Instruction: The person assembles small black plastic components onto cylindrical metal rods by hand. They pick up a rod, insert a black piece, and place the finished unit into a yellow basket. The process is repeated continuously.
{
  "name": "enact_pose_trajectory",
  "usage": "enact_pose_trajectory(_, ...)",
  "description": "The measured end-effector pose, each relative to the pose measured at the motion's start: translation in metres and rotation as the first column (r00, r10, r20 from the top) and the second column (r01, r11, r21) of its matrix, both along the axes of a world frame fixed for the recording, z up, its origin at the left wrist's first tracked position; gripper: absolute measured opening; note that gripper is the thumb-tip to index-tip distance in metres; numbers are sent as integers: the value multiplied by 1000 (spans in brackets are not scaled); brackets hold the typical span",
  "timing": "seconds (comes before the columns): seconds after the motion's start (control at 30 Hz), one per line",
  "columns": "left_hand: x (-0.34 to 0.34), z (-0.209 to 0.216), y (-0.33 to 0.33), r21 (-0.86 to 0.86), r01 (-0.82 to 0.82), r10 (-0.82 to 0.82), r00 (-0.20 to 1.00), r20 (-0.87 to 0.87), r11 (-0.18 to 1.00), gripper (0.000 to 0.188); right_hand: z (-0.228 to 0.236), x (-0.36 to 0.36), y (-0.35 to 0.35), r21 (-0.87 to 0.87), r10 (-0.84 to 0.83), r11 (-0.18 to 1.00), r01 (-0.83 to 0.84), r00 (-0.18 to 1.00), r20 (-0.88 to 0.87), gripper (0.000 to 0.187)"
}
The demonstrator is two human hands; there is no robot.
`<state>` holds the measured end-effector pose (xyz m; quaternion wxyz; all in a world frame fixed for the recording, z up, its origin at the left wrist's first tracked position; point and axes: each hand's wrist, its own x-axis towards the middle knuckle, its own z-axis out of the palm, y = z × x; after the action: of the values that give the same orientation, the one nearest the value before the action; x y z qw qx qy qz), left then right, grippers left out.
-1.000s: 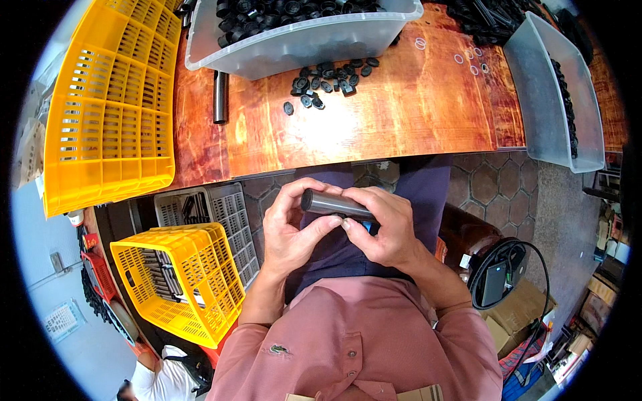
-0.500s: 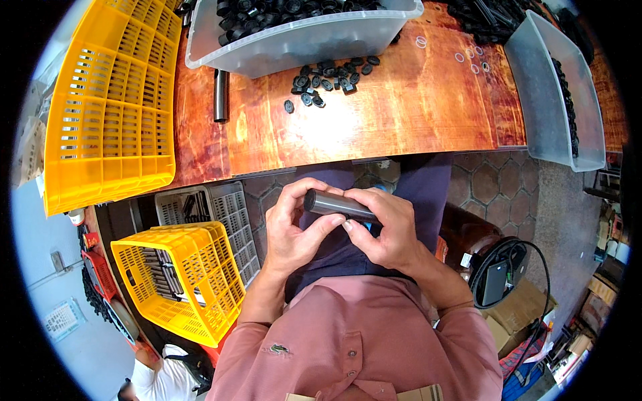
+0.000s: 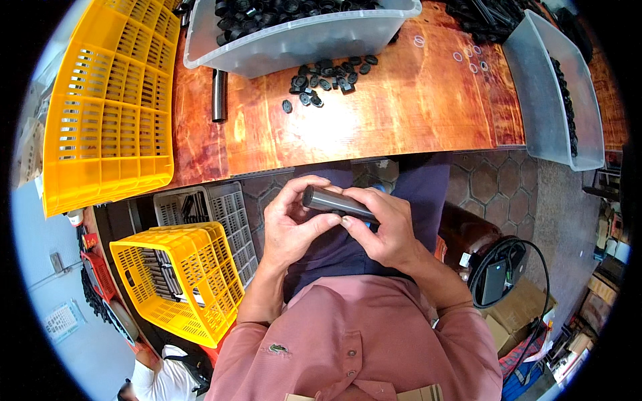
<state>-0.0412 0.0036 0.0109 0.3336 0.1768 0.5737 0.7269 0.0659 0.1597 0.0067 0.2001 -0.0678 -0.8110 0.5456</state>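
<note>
Above my lap, just short of the table's near edge, a dark cylindrical tube [image 3: 338, 203] lies slantwise between my hands. My left hand [image 3: 297, 220] closes round its left end, with the thumb pressed along its underside. Farther right, my right hand [image 3: 384, 224] grips the other end, fingers over the top and thumb below. Both thumb tips almost meet under the tube. The tube's right end is hidden by my right hand. On the table ahead, several small black oval parts [image 3: 325, 82] lie in a loose cluster.
A clear bin [image 3: 294, 47] of black ring-shaped parts stands at the back. Another dark tube [image 3: 219, 97] lies beside it. Yellow crates [image 3: 107, 170] are at left, on the table and below. A translucent bin [image 3: 552, 107] and thin rings [image 3: 473, 67] are at right. A person [image 3: 167, 374] sits lower left.
Both hands keep hold of the tube, which has turned slightly. My left hand has shifted a little to the left. The things on the table are unchanged.
</note>
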Motion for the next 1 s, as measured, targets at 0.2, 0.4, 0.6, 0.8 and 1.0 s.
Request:
enact_pose_trajectory(0.2, 2, 0, -2, -33, -18, 18, 1000, -15, 999, 51, -1, -1, -1, -13, 10, 1000, -10, 1000, -22, 38)
enact_pose_trajectory(0.4, 0, 2, -3, -42, -15, 12, 999, -50, 999, 49, 3, 0, -1, -4, 35, 999, -35, 999, 30, 37)
enact_pose_trajectory(0.6, -3, 1, 0, -12, -34, 33, 997, -74, 999, 55, -1, 0, 0, -55, 38, 998, -36, 998, 42, 38)
enact_pose_trajectory(0.8, -4, 1, 1, -55, -2, -12, 966, -260, 998, 61, 1, 0, 0, -98, 8, 995, -1, 998, 66, 36)
enact_pose_trajectory(1.0, -1, 2, 2, -109, -43, 17, 973, -231, 993, 59, -2, -2, -2, -61, -6, 998, 10, 998, 67, 37)
